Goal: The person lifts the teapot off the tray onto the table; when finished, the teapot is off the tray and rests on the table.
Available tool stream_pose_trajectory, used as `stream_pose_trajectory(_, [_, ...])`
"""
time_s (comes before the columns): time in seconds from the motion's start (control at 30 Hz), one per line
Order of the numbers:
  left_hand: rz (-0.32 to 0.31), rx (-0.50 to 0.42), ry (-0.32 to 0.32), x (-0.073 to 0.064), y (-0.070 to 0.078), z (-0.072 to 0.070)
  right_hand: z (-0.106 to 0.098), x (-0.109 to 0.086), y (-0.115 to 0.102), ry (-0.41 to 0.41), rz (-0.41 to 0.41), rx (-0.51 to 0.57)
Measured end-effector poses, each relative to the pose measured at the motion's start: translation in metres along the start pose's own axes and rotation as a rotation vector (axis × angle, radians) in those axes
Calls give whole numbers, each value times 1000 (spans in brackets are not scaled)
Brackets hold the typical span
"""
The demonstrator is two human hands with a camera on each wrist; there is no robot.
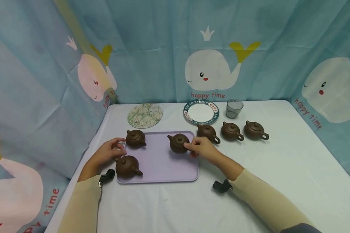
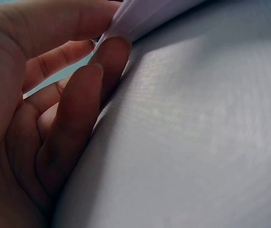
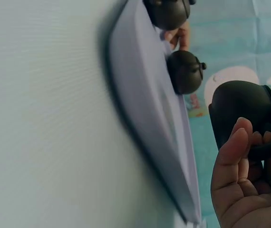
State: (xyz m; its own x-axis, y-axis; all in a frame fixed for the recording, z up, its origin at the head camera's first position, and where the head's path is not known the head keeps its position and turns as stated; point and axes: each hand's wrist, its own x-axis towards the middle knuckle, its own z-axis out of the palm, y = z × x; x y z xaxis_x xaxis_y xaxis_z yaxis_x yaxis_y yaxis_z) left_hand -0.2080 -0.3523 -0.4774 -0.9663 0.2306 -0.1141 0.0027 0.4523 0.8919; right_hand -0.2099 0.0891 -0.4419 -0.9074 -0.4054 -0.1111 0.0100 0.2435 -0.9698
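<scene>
My right hand [image 1: 203, 148] grips a small brown teapot [image 1: 178, 143] by its handle, thumb near the lid. In the right wrist view this teapot [image 3: 242, 109] is raised off the lilac tray [image 3: 140, 71]. My left hand [image 1: 107, 152] pinches the left rim of the tray [image 1: 163, 168], with the thumb above and fingertips beneath in the left wrist view. Two more brown teapots stand at the tray's left side, one at the back corner [image 1: 135, 138] and one at the front [image 1: 127, 166]. Their spouts point left.
Right of the tray stand three similar teapots in a row: a near one [image 1: 206, 132], a middle one [image 1: 231, 131] and a far one [image 1: 254, 130]. Behind are a round patterned mat [image 1: 145, 116], a green-rimmed plate [image 1: 201, 112] and a glass [image 1: 234, 108]. A whale-print curtain [image 1: 151, 71] encloses the white table.
</scene>
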Motion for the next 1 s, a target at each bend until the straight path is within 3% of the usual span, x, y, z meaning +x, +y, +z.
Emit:
stream_pose_trajectory(0.3, [14, 33, 7, 0, 4, -2, -26, -34, 15, 34, 11, -6])
stream_pose_trajectory(0.53, [5, -15, -12, 1, -2, 0, -43, -60, 26, 21, 7, -47])
stream_pose_trajectory(1.0, [-12, 1, 4, 2, -1, 1, -69, -98, 46, 6, 24, -36])
